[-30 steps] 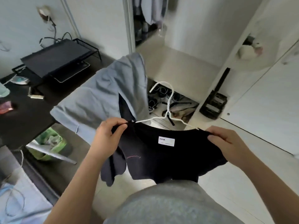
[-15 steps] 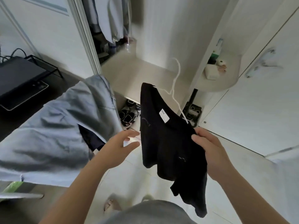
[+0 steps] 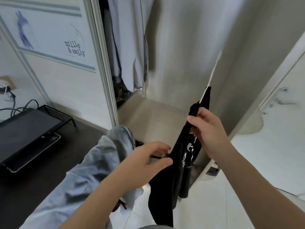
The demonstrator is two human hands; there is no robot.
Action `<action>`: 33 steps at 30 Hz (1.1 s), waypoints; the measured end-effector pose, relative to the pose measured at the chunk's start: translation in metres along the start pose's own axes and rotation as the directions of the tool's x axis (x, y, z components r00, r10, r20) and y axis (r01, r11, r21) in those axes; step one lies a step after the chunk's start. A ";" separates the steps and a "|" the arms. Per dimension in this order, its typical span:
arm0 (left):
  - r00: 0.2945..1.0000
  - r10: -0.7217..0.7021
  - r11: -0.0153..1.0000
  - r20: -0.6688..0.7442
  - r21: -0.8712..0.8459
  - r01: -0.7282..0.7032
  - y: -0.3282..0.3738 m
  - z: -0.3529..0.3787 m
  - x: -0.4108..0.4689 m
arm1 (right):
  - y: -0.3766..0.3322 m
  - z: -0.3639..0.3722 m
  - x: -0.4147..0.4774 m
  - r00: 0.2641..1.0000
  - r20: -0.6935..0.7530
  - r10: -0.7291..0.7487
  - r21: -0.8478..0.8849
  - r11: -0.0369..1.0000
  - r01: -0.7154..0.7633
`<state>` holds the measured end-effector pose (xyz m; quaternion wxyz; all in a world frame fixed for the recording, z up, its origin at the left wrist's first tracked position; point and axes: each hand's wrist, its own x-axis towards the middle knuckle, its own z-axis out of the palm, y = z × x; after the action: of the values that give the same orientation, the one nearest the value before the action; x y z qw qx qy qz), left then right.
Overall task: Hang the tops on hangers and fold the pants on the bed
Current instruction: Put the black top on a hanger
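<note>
Black top (image 3: 166, 187) swung up, centre-right of frame; right hand (image 3: 209, 136) grasps it on the white hanger (image 3: 212, 71). Left hand (image 3: 145, 161) at its edge, can't tell if pinching.

Most of the white hanger (image 3: 212, 71) is buried inside the black top (image 3: 178, 171). Only its thin neck shows, smeared by motion, and the hook is unclear. The right hand (image 3: 209, 131) covers the fabric it grips. The top's white print is too blurred to read. Whether the left hand (image 3: 148, 157) pinches cloth cannot be told. The grey-blue garment (image 3: 99, 162) runs off the lower edge.
</note>
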<state>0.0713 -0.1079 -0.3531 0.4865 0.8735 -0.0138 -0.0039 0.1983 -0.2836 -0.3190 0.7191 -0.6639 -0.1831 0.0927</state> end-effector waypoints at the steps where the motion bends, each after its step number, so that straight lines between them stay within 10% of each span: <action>1: 1.000 0.025 1.000 0.002 0.018 -0.026 -0.002 -0.011 0.005 | -0.005 0.007 0.011 1.000 -0.010 -0.024 -0.020 1.000 0.024; 33: 0.746 0.523 0.714 -0.413 0.691 -0.117 0.170 -0.297 0.312 | -0.329 0.066 0.399 0.747 0.072 -0.661 -0.249 0.713 0.655</action>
<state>0.3860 0.0464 -0.0499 0.1408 0.9229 -0.0245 0.3575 0.5019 -0.1063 0.0654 0.6141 -0.6440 -0.4096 -0.2010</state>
